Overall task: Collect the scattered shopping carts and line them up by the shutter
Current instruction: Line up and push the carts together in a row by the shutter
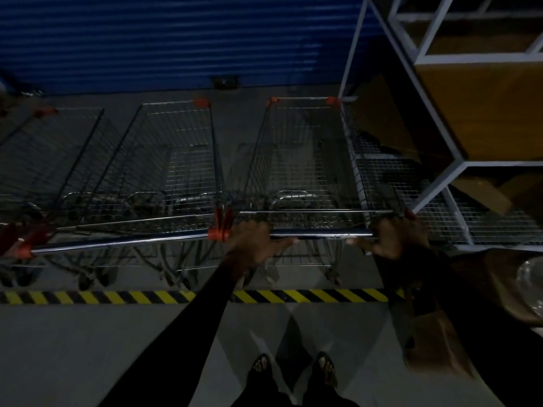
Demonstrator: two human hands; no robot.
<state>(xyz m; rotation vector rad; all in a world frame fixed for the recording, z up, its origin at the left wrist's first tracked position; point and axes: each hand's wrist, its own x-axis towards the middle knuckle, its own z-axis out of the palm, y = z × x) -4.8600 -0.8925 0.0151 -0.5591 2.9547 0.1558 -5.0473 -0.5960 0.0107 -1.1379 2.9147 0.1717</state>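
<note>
Three wire shopping carts with orange corner caps, side by side, noses toward blue shutter

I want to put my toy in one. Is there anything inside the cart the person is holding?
No, the basket of the held cart shows only bare wire mesh, while the left hand and right hand grip its handle bar.

Reaching forward with both arms in dark sleeves, left hand and right hand set apart at the same height. Curling the fingers of each hand over a bar, thumbs pointing inward. Standing with both feet side by side below.
</note>
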